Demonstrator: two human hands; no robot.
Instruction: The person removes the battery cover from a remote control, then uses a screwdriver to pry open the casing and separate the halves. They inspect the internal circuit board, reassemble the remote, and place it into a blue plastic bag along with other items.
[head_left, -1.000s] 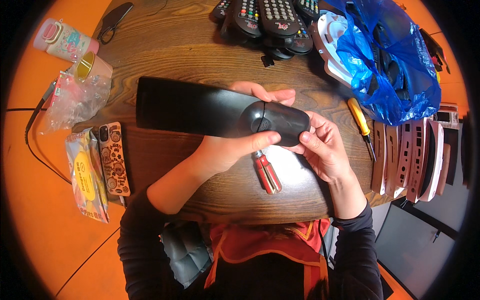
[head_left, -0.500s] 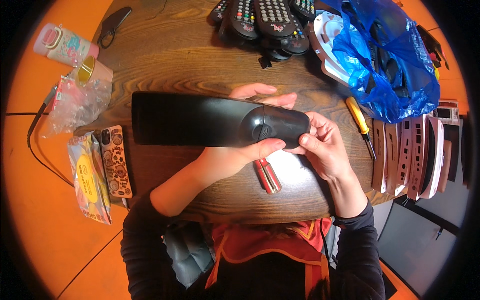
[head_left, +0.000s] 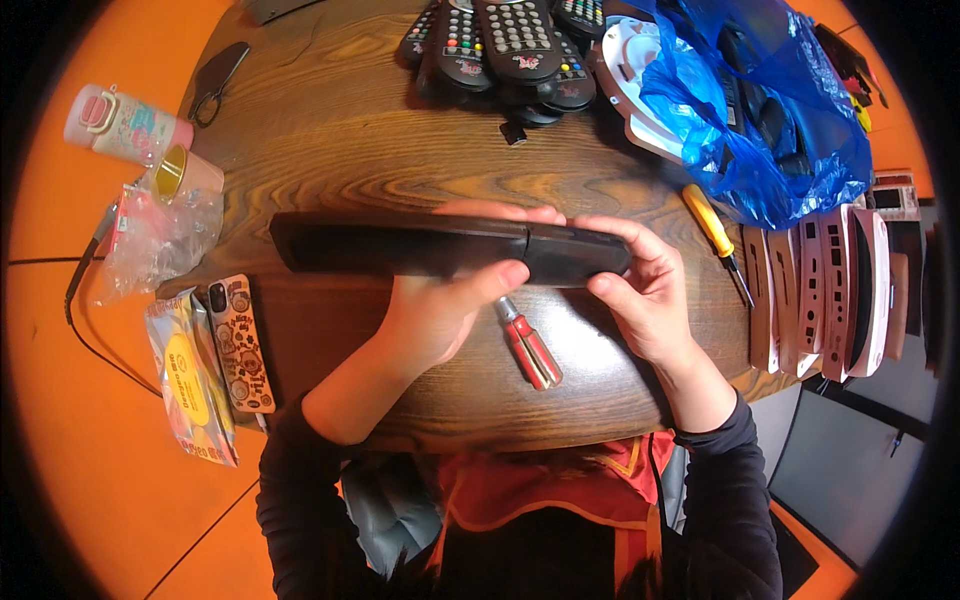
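A long black remote control [head_left: 395, 240] lies level across my two hands above the wooden table, its narrow side turned up toward me. A seam crosses it right of the middle. My left hand [head_left: 435, 315] is wrapped round its middle, thumb on the near side by that seam. At its right end, my right hand [head_left: 650, 295] grips with the thumb in front and fingers behind. Below it on the table lies a screwdriver with a red handle [head_left: 535, 352], its metal tip partly hidden by the remote and my left hand.
Beyond are piled black remotes [head_left: 520, 50] and a small black piece [head_left: 513, 134]. At right stand a blue plastic bag [head_left: 800, 140], a yellow-handled screwdriver [head_left: 710, 222] and several pale device casings [head_left: 835, 290]. A patterned phone [head_left: 240, 345], wipes packet [head_left: 190, 375] and drink bottle [head_left: 125, 125] sit left.
The remote control has been rolled in my hands from its broad smooth face to its narrow side. My right fingers have moved up behind its right end. More of the red screwdriver shows.
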